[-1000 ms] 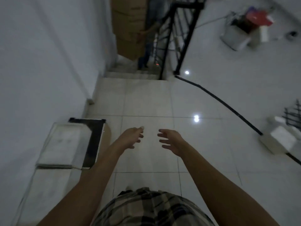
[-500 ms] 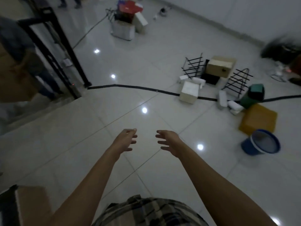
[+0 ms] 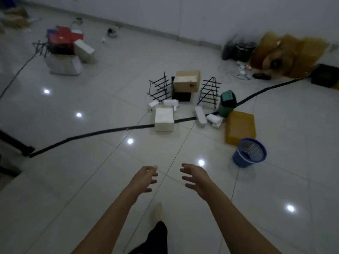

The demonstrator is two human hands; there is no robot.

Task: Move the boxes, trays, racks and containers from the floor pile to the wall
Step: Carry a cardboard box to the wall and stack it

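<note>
Both empty, left hand (image 3: 145,178) and right hand (image 3: 197,180) over floor (image 3: 88,180) before pile (image 3: 187,82)

Head camera looks forward and down across the floor (image 3: 91,180).

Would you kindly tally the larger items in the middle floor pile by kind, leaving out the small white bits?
Black wire racks: 2
Boxes: 4 (brown cardboard box, black box, white foam box, yellow flat box)
Bins: 2 (green lidded bin, blue plastic basket)
Total: 8
</note>
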